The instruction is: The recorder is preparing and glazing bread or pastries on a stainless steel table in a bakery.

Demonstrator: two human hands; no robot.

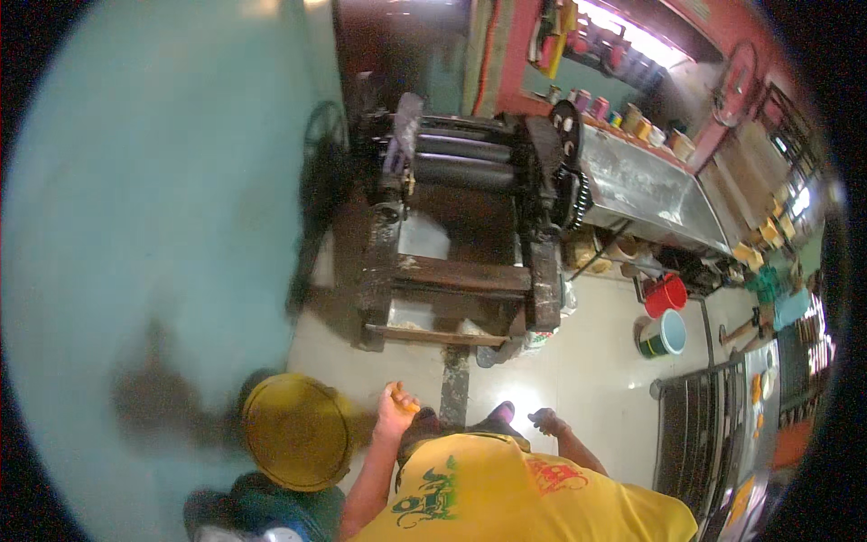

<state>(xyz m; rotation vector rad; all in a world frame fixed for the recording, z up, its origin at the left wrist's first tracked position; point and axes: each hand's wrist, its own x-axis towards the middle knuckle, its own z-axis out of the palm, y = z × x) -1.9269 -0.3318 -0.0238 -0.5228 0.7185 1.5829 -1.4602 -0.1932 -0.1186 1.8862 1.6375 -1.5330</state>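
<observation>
My left hand (397,408), at bottom centre beside my yellow shirt (506,488), has its fingers curled round a small yellow-orange object (412,406). My right hand (549,422) hangs at my right side with curled fingers; what it holds, if anything, is too dark to make out. In front of me stands a dark roller machine (465,163) with a heavy frame and a large gear (573,194) on its right. Left of my left hand is a round container with a yellow lid (293,425).
A wall (153,199) lies left. At right stand a steel counter (650,181), red bucket (666,291), pale-blue bucket (670,332), metal rack (691,434) and another person (786,307). Dark bins (262,501) sit at lower left; tiled floor (596,352) shows between.
</observation>
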